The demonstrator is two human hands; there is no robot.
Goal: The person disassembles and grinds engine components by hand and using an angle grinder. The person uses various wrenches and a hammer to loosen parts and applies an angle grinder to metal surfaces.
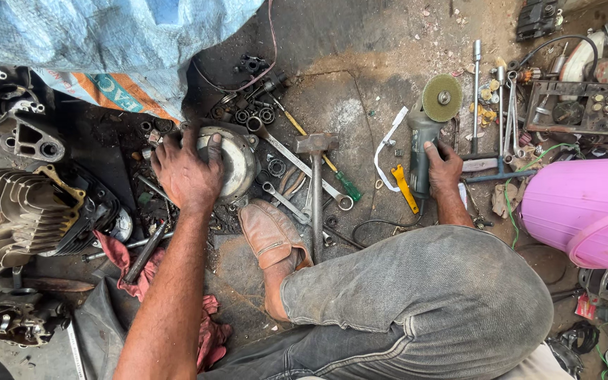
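Landmark: the hammer (pixel 316 190) lying flat on the floor (pixel 346 91), head away from us.

Nearest, just this side of the hammer's handle: our shoe (pixel 270 236) and bent knee in grey jeans.

Left of the hammer: left hand (pixel 188 172) palm-down on the round metal cover (pixel 230 162), fingers (pixel 214 146) spread over its rim and face. We judge it a cast part: heavy for its size, rigid, greasy so likely slippery. Best held by the rim or flange, not the smooth face. It sits on the floor among bearings and wrenches (pixel 286 200).

Right of the hammer: right hand (pixel 445 169) wrapped around the body of the angle grinder (pixel 423 144), fingers closed on it, thumb side toward the hammer. The grinder lies on the floor, disc (pixel 442 98) at the far end, cord trailing back toward us. We judge it moderately heavy and stiff; the disc is brittle and abrasive. Hold the body, keep clear of the disc.

Far left of the hammer: finned engine cylinder (pixel 15 214). Far right: pink bucket (pixel 578 204). Beyond the hammer, upper left: blue tarp (pixel 93 35).
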